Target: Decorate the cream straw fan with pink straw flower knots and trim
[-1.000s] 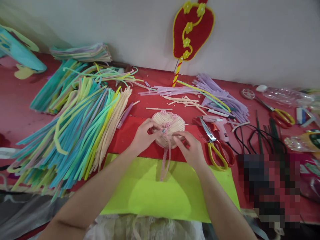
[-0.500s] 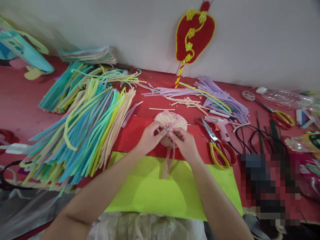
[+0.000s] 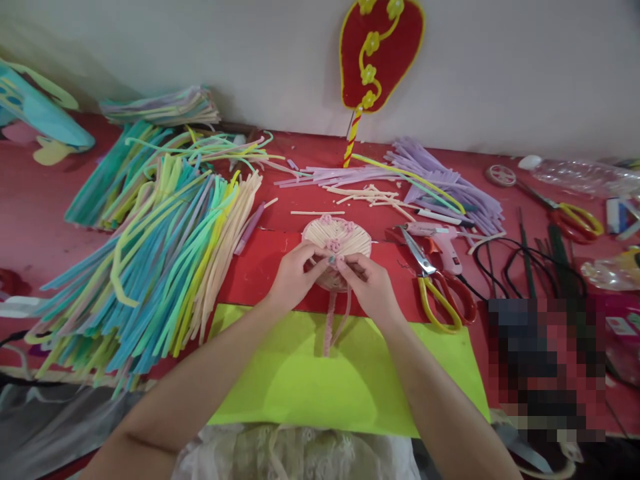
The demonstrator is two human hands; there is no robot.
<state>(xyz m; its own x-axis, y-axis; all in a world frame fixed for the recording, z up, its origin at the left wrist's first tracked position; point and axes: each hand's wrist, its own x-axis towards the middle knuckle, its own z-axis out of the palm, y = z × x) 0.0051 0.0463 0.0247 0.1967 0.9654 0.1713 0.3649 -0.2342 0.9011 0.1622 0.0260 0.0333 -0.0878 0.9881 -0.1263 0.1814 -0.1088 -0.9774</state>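
Note:
A small round fan (image 3: 359, 236) covered in cream pipe cleaners lies before me, with pink flowers (image 3: 333, 245) on its face and a twisted pink handle (image 3: 328, 327) pointing toward me. Over its lower half, my left hand (image 3: 294, 275) and my right hand (image 3: 371, 285) meet fingertip to fingertip, both closed in a pinch. A thin pink pipe cleaner (image 3: 346, 317) hangs in a loop from the right fingertips, beside the handle. The fingers partly hide what the left hand pinches, which seems to be the same pink strand.
Colourful pipe cleaners (image 3: 150, 267) pile up at left, purple ones (image 3: 450, 187) at back right. Scissors (image 3: 430, 287) and a pink glue gun (image 3: 443, 243) lie right of the fan. A lime-green sheet (image 3: 310, 387) lies in front. A red fan (image 3: 380, 53) leans on the wall.
The view has shifted slightly, so the background sits a little higher. My fingertips have moved slightly down the fan, showing more of the central pink flower.

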